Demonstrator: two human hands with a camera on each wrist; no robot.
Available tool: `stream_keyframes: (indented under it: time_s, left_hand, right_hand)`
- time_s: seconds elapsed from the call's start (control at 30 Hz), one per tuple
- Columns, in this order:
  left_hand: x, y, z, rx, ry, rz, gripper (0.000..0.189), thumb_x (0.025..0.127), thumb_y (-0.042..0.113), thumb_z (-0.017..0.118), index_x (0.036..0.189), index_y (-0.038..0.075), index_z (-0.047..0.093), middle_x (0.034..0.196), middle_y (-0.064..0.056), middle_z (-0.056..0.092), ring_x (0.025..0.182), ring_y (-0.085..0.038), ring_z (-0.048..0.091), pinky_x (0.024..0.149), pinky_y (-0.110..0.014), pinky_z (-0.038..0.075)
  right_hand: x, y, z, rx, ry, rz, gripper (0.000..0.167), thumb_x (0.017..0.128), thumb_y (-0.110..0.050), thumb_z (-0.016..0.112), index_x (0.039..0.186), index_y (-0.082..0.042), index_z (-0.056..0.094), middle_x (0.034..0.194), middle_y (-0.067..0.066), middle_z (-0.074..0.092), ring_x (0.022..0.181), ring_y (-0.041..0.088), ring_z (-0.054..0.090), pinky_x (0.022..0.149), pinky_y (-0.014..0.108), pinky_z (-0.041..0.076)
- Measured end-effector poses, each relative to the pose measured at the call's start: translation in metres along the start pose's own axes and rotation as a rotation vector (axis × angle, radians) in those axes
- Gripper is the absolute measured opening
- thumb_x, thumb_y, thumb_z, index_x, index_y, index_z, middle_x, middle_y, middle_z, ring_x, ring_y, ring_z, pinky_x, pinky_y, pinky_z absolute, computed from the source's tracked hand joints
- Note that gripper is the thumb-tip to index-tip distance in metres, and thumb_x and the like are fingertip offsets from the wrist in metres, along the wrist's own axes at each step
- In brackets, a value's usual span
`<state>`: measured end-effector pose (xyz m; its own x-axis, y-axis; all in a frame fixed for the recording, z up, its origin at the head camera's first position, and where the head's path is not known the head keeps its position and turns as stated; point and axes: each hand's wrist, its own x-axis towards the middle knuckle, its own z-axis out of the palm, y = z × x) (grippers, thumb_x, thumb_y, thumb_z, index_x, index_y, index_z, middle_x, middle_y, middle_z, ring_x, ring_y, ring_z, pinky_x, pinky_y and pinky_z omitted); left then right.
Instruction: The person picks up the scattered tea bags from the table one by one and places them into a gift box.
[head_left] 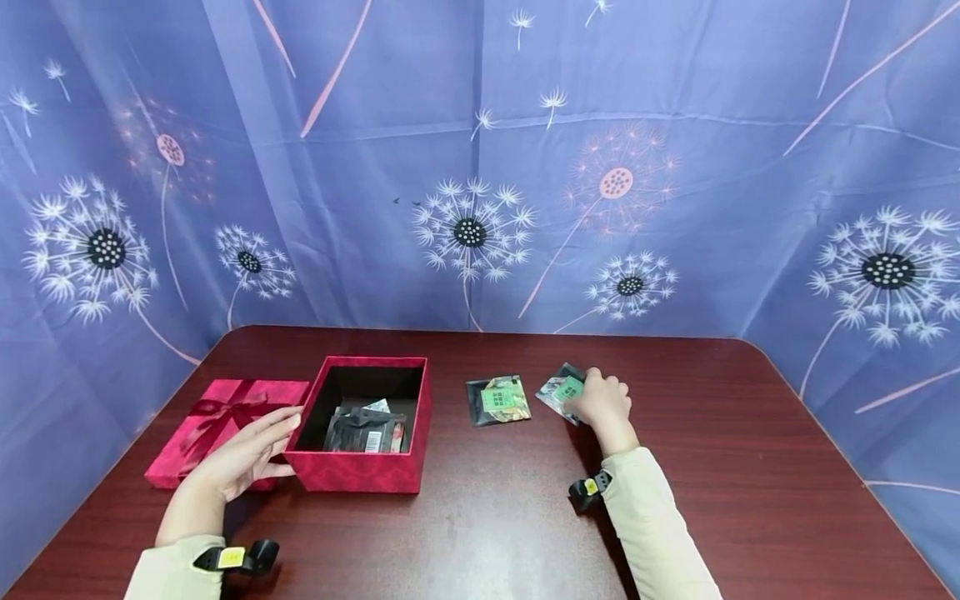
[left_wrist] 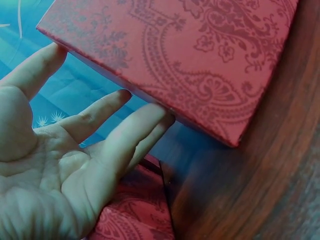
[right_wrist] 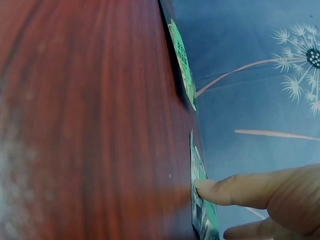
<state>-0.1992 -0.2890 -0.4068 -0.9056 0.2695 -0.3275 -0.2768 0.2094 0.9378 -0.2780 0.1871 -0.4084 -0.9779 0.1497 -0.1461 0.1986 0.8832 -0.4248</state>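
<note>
Between the two arms stands a red patterned box (head_left: 356, 472) with its top uncovered, holding several dark sachets (head_left: 352, 429). My left hand (head_left: 240, 458) has its fingers spread and their tips against the box's left wall; in the left wrist view the fingers (left_wrist: 145, 125) touch the wall's edge. On the right, my right hand (head_left: 603, 404) pinches the right side of a dark sachet with a green label (head_left: 557, 392), which is at the tabletop. Its thumb (right_wrist: 220, 191) lies on the sachet's face in the right wrist view; the other fingertips are hidden.
A second green-labelled sachet (head_left: 498, 402) lies flat between the box and the right hand. The red lid with a ribbon bow (head_left: 225, 408) lies left of the box, partly behind the left hand. Blue dandelion cloth (head_left: 360, 208) hangs around the dark wooden table (head_left: 720, 467).
</note>
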Motion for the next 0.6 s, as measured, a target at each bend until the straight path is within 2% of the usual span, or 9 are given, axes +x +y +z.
stream_keyframes:
  time_s: [0.17,0.37,0.6]
  left_hand:
    - [-0.0005,0.0013,0.0003,-0.005,0.003,0.006,0.072,0.1,0.035,0.041,0.149,-0.003,0.005,0.155,-0.029,0.002,0.138,-0.055,-0.001,0.095,-0.049,0.049]
    - [0.0003,0.0022,0.0015,0.0,0.007,0.008,0.07,0.1,0.036,0.041,0.149,-0.003,0.007,0.155,-0.029,0.003,0.138,-0.055,0.001,0.095,-0.048,0.049]
    - [-0.0001,-0.0005,0.0015,0.011,0.015,0.009,0.07,0.1,0.036,0.04,0.149,-0.002,0.007,0.154,-0.028,0.004,0.139,-0.053,0.002,0.095,-0.045,0.05]
  right_hand:
    - [-0.0014,0.0011,0.0001,0.061,0.026,0.018,0.074,0.074,-0.022,0.072,0.132,0.007,0.037,0.121,0.038,0.042,0.112,0.053,0.04,0.087,0.059,0.042]
    - [0.0002,0.004,0.0021,0.192,0.069,-0.004,0.077,0.07,-0.01,0.072,0.134,0.007,0.033,0.121,0.042,0.035,0.106,0.056,0.044,0.087,0.058,0.043]
    - [0.0038,0.0074,0.0023,0.215,0.054,-0.042,0.066,0.072,-0.006,0.071,0.128,0.011,0.041,0.121,0.039,0.04,0.103,0.047,0.049,0.087,0.052,0.045]
